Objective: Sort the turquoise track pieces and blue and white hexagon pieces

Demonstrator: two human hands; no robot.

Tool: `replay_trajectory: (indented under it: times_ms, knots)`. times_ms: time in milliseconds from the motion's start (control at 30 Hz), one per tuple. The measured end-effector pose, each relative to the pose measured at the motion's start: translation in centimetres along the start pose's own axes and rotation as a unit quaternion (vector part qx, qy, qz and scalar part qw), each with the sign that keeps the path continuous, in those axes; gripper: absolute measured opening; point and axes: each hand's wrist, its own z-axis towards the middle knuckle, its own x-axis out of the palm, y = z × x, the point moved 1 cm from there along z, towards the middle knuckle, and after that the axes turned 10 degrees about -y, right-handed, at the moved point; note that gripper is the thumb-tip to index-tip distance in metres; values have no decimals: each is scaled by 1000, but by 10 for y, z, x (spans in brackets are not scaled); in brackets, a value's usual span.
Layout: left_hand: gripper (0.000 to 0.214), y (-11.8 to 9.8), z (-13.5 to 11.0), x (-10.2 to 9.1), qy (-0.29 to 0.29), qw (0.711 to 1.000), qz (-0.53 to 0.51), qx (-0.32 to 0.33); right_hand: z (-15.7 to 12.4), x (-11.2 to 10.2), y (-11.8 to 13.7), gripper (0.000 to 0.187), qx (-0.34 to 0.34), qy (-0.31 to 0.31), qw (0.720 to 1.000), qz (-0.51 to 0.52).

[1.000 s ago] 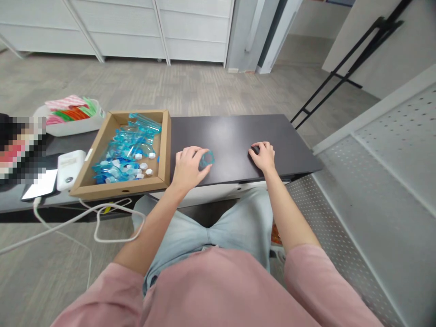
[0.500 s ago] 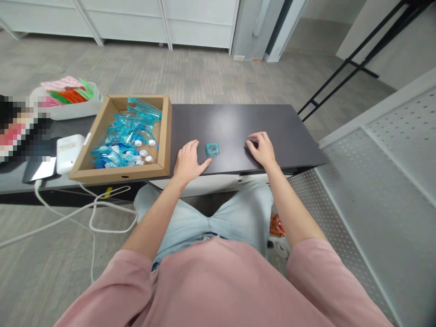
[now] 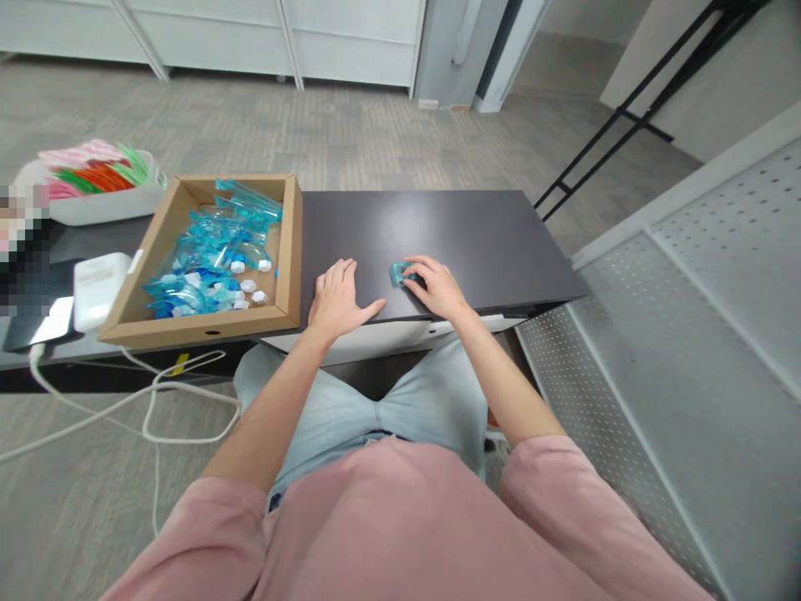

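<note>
The left hand lay flat on the dark desk, fingers loosely spread, palm down, gripping nothing. Just beside it, the right hand was curled, its fingertips closed on a small blue plastic piece that rested on the desk between the two hands. A cardboard box of similar blue pieces sat near the left hand, apart from it.

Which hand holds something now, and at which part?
The right hand pinches the small blue piece by its right side; the left hand lies flat, holding nothing.
</note>
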Motion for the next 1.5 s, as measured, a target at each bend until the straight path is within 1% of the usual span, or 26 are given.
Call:
replay_trajectory:
  times_ms: [100,200,267,333,467,533,600,700,767,833,900,1033,1100,1167,1200,1300,1367,1433,1500]
  knots:
    - [98,-3,0,0,7,1000,10,-7,-13,-36,-39,22,62,-57,996,-32]
    - [98,-2,1,2,5,1000,19,-3,-28,-68,-72,32,123,-124,982,-75]
    - [98,-1,2,4,1,1000,25,1,-37,-84,-85,38,138,-151,974,-97]
    - [97,0,2,5,2,1000,30,3,-43,-92,-93,42,146,-160,970,-111]
    - [97,0,2,3,7,999,38,4,-45,-95,-97,44,176,-159,963,-131]
    - [97,0,2,2,8,999,41,5,-40,-94,-99,40,193,-168,957,-138]
    - [96,-1,3,1,10,999,44,5,-33,-94,-103,32,210,-180,951,-138]
    - [93,-2,3,1,9,999,49,7,-21,-96,-113,21,227,-199,948,-97]
    - [93,-2,2,2,5,999,52,8,-16,-99,-122,20,239,-223,944,-46]
    - [93,-2,2,4,3,998,56,7,-13,-102,-132,27,253,-243,937,-6]
    - [94,0,1,5,3,998,60,7,-12,-106,-140,37,253,-241,937,-2]
    - [95,2,1,6,12,998,68,4,-9,-107,-150,51,220,-224,948,-55]
    - [95,2,1,5,16,997,73,4,-3,-104,-151,62,197,-214,954,-74]
    - [95,2,1,4,19,997,77,3,5,-99,-149,71,172,-191,963,-86]
    - [95,2,1,4,20,997,78,2,11,-96,-148,72,162,-176,967,-90]
    - [94,1,0,4,16,996,82,-1,28,-88,-149,59,154,-133,974,-102]
    - [93,1,-1,5,7,997,83,1,40,-88,-156,50,167,-126,972,-110]
    - [92,2,-2,6,-4,997,82,8,52,-94,-169,47,194,-147,963,-117]
    - [92,3,-3,8,-12,996,82,18,65,-105,-188,48,230,-183,946,-135]
